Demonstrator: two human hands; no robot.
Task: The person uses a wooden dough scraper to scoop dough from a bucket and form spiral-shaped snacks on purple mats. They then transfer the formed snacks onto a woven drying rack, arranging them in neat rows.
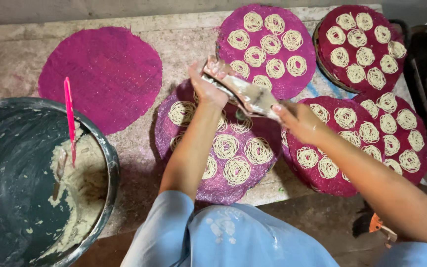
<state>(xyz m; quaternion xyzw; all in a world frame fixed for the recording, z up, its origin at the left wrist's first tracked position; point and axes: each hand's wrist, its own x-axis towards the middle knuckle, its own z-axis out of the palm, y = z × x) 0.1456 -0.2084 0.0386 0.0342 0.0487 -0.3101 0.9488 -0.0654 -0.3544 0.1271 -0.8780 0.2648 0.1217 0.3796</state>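
Observation:
My left hand and my right hand both grip a dough-smeared metal press, held above a round magenta woven mat. Several pale noodle coils lie on that mat. The left hand clasps the far end of the press, the right hand the near end. The press hides part of the mat beneath it.
A bare magenta mat lies at the left. Mats with noodle coils sit at the back, the back right and the right. A large dark basin at the left holds pale dough and a pink spatula.

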